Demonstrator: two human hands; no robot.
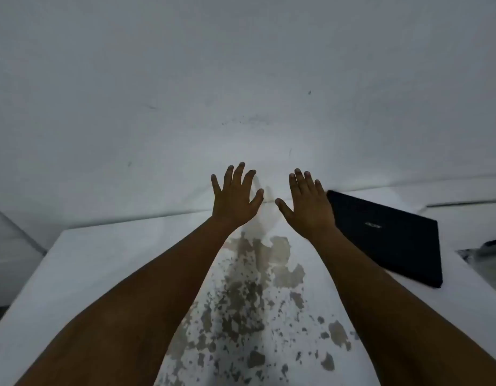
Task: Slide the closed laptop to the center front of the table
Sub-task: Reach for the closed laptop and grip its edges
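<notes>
A closed black laptop (389, 235) lies flat at the back right of the white table (101, 263), turned at an angle, with a small logo on its lid. My left hand (235, 199) is held out over the middle back of the table, fingers spread, holding nothing. My right hand (308, 204) is stretched out beside it, also open, its outer edge close to the laptop's near left corner; I cannot tell whether it touches it. Both forearms reach forward from the bottom of the view.
The table's paint is chipped in grey-brown patches (249, 296) down its middle. A white wall (241, 79) rises right behind the table. At the far right edge sits a dark object (492, 246) on a second white surface.
</notes>
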